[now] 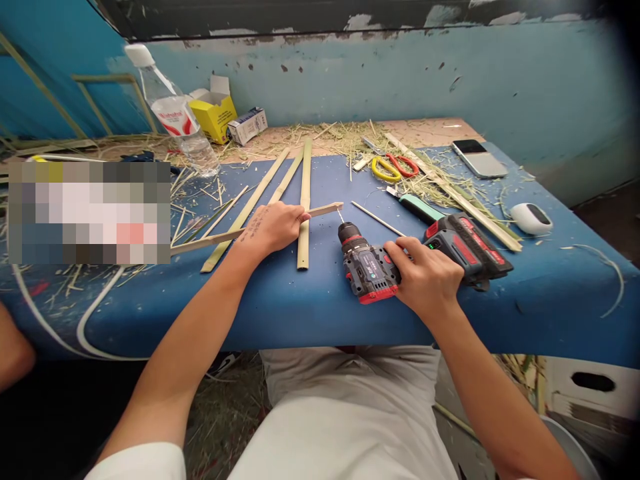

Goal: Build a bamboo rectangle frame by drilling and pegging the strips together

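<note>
Now gripping flat stick (325, 210) in left hand (277, 230), at nine o'clock. Also clutching drill (371, 270) in right hand (429, 272), at four o'clock, with bit (341, 216) right by stick's end. Bottle (177, 123) at ten o'clock.

Seems to read "Wahaha" on the red-and-white label of the bottle (173, 110), toward the back left of the tabletop (265, 303). Printed too small to make out on the yellow box (216, 119) and the white box (249, 126), both by the back edge. Lettered in white beside a small turquoise mark on the drill (371, 270), above the front edge, but illegible; blurred likewise on the red panels of its battery (470, 250). Handwritten in dark lines across the left hand (275, 227) toward the wrist, unreadable.
</note>
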`<state>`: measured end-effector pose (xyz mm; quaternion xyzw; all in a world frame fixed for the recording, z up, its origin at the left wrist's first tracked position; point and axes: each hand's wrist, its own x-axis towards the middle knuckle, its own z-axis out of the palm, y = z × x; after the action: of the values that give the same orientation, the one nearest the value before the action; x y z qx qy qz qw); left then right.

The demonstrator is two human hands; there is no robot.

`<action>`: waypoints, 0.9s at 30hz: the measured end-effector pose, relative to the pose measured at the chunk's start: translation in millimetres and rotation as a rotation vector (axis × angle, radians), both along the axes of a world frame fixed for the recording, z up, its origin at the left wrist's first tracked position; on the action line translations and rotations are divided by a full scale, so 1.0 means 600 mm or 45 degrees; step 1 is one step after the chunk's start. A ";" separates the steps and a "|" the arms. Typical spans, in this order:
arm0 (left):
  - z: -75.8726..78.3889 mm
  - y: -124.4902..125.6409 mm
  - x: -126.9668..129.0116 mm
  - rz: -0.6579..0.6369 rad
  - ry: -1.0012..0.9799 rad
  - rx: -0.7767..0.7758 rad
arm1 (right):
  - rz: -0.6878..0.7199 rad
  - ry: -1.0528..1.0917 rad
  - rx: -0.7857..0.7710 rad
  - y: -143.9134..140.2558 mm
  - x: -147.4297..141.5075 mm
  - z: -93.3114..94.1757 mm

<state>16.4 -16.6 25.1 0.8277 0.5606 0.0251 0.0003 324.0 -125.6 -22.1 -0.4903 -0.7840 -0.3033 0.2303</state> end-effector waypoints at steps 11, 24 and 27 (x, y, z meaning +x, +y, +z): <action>-0.012 0.008 -0.009 -0.026 -0.024 -0.001 | -0.055 -0.015 0.004 -0.002 -0.004 0.004; -0.016 0.011 -0.013 -0.072 0.003 0.043 | -0.002 -0.026 0.004 0.001 -0.001 0.002; -0.014 0.009 -0.012 -0.066 0.020 0.054 | -0.017 -0.035 -0.018 0.001 0.000 0.002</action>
<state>9.0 -11.0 17.0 0.8420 0.5382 0.0305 -0.0210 324.2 -124.9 -21.1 -0.4929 -0.7859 -0.3060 0.2139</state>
